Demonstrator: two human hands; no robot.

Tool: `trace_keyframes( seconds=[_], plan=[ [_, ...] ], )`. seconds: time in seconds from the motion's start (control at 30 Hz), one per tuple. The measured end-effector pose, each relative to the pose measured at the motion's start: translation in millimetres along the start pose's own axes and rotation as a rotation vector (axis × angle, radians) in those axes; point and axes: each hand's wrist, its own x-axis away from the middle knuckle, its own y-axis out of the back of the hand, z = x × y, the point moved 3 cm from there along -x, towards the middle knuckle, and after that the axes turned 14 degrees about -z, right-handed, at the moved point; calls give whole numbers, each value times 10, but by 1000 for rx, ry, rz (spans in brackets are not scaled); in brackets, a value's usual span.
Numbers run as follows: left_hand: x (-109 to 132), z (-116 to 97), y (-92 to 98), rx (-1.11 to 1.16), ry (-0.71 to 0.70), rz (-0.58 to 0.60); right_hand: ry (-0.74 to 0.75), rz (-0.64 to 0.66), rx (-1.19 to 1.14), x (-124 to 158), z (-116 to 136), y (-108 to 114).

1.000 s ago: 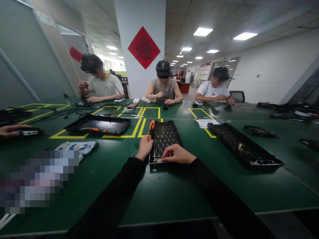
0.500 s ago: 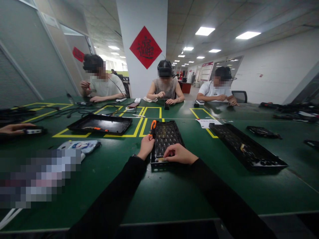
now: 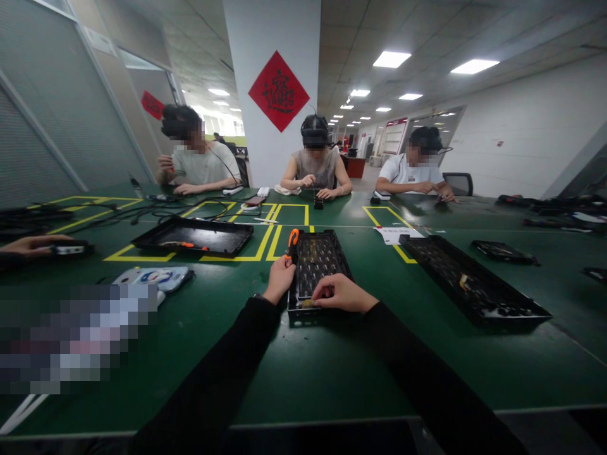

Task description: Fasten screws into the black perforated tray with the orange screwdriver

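In front of me on the table lies a long black tray-like case, its inside lined with rows of small pale marks. My left hand is closed at the case's left wall, around a tool with orange handles; the tool's working end is hidden. My right hand reaches over the near end of the case with its fingertips pinched together. Beside those fingertips lies a small yellowish piece. Whatever the right fingers hold, if anything, is too small to make out.
A shallow black tray with an orange item stands left, a longer black case right. A pouch lies near the left. Another person's hand holds a device at the left edge. Three people sit across the green table.
Both hands keep nearly the same place on the case, the right still pinching at its near end. The whole view has shifted very slightly.
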Motion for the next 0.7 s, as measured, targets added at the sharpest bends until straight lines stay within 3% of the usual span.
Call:
trace_keyframes(
  seconds=[0.7],
  plan=[
    [-5,-4,3,15,-9,-11,-81,-5,-86,0,-42,-25]
  ],
)
